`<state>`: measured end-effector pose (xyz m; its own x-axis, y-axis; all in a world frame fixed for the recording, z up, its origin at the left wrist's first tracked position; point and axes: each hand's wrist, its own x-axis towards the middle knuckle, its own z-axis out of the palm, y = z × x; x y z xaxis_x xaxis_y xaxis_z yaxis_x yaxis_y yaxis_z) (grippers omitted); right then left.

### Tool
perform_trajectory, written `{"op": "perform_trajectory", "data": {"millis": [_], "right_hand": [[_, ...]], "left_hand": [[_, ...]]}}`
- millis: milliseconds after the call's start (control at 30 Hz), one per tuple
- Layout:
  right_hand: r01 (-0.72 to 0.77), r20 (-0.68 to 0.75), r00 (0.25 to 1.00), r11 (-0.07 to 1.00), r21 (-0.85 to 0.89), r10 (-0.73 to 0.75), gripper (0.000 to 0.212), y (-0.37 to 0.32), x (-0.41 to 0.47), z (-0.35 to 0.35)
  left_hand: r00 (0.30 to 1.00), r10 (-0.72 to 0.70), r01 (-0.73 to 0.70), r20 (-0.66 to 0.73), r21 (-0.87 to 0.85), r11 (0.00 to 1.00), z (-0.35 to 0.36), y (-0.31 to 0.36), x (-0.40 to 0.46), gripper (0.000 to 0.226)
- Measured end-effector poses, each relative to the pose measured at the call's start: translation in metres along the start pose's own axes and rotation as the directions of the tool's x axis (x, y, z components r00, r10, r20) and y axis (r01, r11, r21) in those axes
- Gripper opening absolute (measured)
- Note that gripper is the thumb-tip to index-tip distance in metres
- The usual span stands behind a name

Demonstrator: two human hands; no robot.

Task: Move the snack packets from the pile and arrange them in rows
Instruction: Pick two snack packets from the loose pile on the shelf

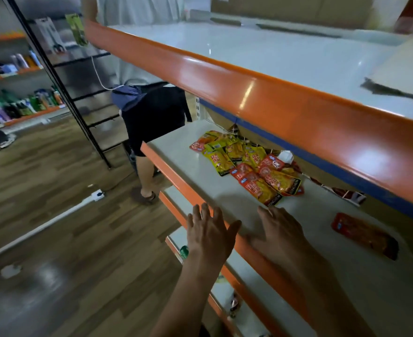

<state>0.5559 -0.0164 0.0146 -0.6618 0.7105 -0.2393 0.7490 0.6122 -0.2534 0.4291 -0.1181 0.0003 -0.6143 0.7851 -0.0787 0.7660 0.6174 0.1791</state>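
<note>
A person reaches toward a white shop shelf (200, 171) with an orange front edge. Both hands are empty, fingers spread and relaxed. The left hand (209, 233) hovers over the shelf's front edge; the right hand (282, 233) lies low over the shelf surface just inside it, though whether it touches cannot be told. Just beyond the right fingertips, further along the shelf, sits the pile of snack packets (246, 166), yellow and red pouches overlapping loosely. One lone red packet (364, 235) lies flat to the right of the right hand, apart from the heap. The packets look light, thin and soft, with glossy film that would probably slip, so pinching a sealed edge or corner seems the surest hold. No row appears to have been started yet.
</note>
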Motion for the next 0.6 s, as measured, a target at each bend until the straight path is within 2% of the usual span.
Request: {"op": "perform_trajectory", "data": {"millis": [333,467,600], "right_hand": [[-0.093,-0.144,0.985,0.995,0.045,0.098,0.08,-0.017,0.06,0.015],[-0.192,-0.211,0.954,0.976,0.108,0.211,0.081,-0.027,0.089,0.023],[-0.324,-0.274,0.893,0.932,0.163,0.358,0.084,-0.037,0.108,0.035]], "left_hand": [[0.981,0.195,-0.195,0.006,0.017,0.981,0.002,-0.026,0.104,0.064],[0.956,0.289,-0.291,-0.051,-0.039,0.956,0.002,-0.032,0.144,0.055],[0.942,0.334,-0.337,-0.042,-0.103,0.936,0.002,-0.033,0.171,0.047]]}}
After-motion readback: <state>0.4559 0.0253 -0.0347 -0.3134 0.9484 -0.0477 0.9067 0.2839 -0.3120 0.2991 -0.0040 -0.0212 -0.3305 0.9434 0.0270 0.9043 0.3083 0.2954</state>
